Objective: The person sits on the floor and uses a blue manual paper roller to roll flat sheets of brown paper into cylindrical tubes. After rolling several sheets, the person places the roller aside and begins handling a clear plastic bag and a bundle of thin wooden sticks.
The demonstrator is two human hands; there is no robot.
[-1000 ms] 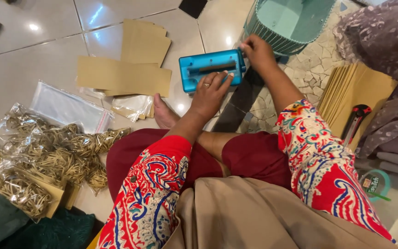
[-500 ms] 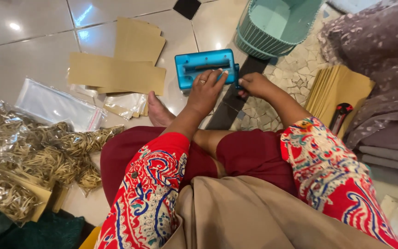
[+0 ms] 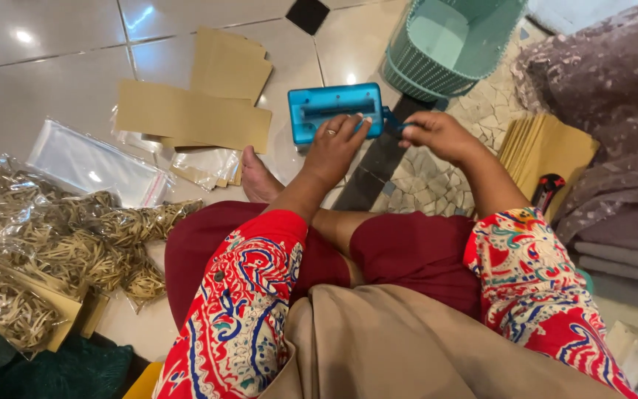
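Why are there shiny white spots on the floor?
In the head view, lamps overhead glare off the glossy floor tiles, making bright spots near the top left and beside the blue box; the clear plastic bags glint too; the left hand looks sharp, not blurred.

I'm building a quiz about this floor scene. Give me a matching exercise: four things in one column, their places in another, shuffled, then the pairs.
Things:
1. blue box
2. mesh basket
3. clear bags of rubber bands
4. red-handled tool

Places:
A. top of the picture, beyond the box
B. under the left hand
C. right, beside the stacked brown envelopes
D. left of the person's knee

Pairs: 1-B, 2-A, 3-D, 4-C
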